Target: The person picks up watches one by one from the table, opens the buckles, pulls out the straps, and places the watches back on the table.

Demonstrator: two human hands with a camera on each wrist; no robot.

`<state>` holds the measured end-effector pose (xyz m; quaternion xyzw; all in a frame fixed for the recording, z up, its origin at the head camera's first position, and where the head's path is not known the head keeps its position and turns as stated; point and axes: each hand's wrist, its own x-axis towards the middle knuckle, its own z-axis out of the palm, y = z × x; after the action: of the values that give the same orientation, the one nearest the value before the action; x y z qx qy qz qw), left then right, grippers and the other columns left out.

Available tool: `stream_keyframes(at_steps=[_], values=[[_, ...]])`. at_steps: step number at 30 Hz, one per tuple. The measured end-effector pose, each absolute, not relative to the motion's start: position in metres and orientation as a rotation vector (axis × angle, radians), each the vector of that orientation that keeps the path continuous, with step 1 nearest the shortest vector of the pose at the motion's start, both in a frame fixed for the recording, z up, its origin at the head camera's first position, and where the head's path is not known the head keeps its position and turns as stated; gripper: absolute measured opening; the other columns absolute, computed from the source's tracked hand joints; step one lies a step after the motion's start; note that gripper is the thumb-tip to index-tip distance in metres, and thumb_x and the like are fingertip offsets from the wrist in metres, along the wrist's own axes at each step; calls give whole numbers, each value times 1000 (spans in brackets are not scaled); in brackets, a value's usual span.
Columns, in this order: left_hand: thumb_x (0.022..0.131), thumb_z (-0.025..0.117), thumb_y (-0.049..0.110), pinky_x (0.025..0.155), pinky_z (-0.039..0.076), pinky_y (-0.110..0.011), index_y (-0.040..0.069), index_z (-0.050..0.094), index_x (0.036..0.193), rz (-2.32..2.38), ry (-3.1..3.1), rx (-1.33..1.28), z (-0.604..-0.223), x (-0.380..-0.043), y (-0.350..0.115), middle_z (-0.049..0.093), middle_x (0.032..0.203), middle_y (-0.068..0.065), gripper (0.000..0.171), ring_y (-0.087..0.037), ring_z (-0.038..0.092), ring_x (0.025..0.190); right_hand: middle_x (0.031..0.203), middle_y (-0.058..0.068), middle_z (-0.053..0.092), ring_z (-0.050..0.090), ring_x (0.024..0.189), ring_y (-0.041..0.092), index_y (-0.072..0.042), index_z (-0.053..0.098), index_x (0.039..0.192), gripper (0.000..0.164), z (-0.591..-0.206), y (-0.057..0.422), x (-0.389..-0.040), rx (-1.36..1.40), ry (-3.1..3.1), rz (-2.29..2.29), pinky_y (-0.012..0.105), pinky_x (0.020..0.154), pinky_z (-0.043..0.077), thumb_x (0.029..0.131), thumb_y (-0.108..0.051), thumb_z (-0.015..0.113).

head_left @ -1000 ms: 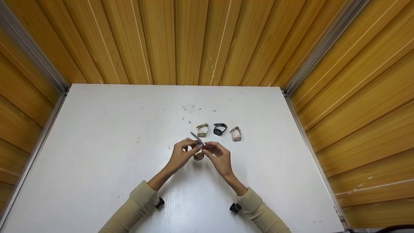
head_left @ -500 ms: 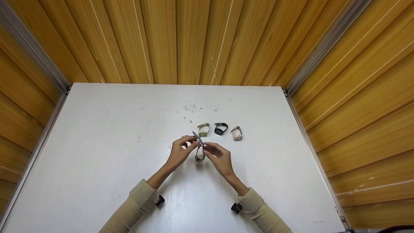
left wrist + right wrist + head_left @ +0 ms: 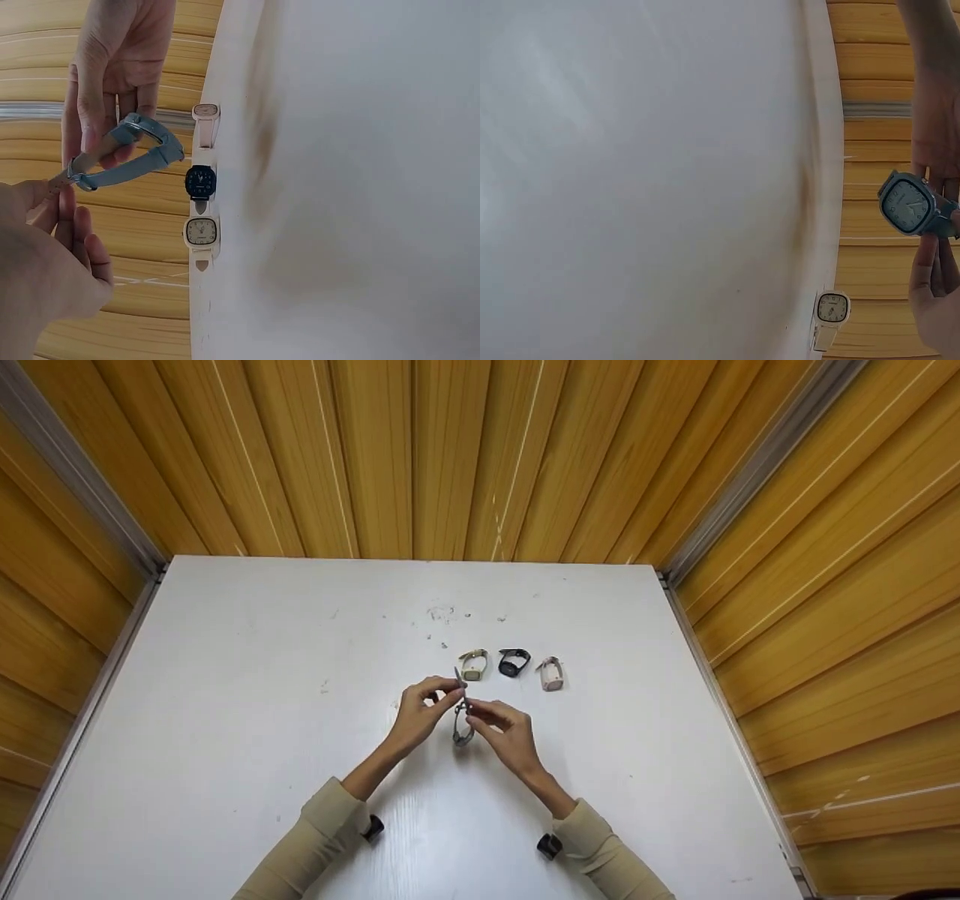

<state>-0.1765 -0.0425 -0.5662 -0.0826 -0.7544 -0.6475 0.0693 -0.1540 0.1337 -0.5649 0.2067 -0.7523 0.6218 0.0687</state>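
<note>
Held in the air between both hands is a blue-grey wristwatch (image 3: 462, 738) with a squarish dial (image 3: 906, 205), its strap closed into a loop. My left hand (image 3: 417, 715) pinches the strap's free end close to the buckle (image 3: 75, 174); this end points up and away in the head view. My right hand (image 3: 511, 735) holds the strap beside the buckle, thumb and fingers around it. In the left wrist view the loop (image 3: 124, 169) hangs out from the fingers, with the left hand below and the right hand above. The right fingers partly hide the strap in the right wrist view.
Beyond the hands, a cream watch (image 3: 473, 666), a black watch (image 3: 514, 663) and a pale pink watch (image 3: 552, 675) stand in a row, straps looped. They rest on a white table (image 3: 262, 682) with small marks. Wood-patterned walls (image 3: 442, 457) close in the back and sides.
The watch has turned and dropped slightly toward the person, so its loop shows more openly. The strap's end now stands more upright. Both hands keep hold; the right hand has lowered slightly.
</note>
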Motion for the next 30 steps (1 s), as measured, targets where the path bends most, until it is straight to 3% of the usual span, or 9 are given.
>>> stream_keyframes(at_steps=[4,6,11,14,22,30], values=[[94,72,6,78,45,-26,1,78,103,-1941,-2267,-273,-566,-176,-44,75,97,-15,13,-6,60,88,108,27,74,75,95,35,11,70,115,26,-564,134,-154,626,-2295,1843,23,84,62,89,10,70],[93,73,8,78,48,-29,4,79,103,-1934,-2274,-297,-569,-175,-45,76,96,-12,13,-10,62,89,110,25,74,75,96,33,9,71,115,26,-573,136,-157,609,-2294,1869,24,85,63,90,7,71],[92,76,11,77,51,-33,10,80,101,-1867,-2331,-370,-576,-175,-49,78,95,-7,11,-19,65,89,110,22,75,75,97,16,5,72,115,25,-593,142,-166,554,-2237,1967,25,86,63,90,1,74],[91,77,13,75,50,-29,12,81,96,-1812,-2356,-413,-578,-176,-48,77,91,-5,6,-19,65,87,109,23,75,74,95,12,7,72,114,25,-591,141,-167,531,-2224,1978,24,85,63,89,3,74],[91,76,9,75,45,-24,11,79,93,-1696,-2388,-514,-575,-179,-46,76,90,-3,4,-20,64,87,108,31,72,76,95,20,15,69,112,25,-590,143,-167,535,-2255,1939,26,84,63,87,13,71],[87,74,7,72,46,-26,6,73,88,-1655,-2383,-531,-574,-178,-46,72,87,-6,2,-21,64,84,109,28,73,74,96,13,11,70,113,25,-590,146,-165,571,-2228,1996,24,85,63,88,8,73]])
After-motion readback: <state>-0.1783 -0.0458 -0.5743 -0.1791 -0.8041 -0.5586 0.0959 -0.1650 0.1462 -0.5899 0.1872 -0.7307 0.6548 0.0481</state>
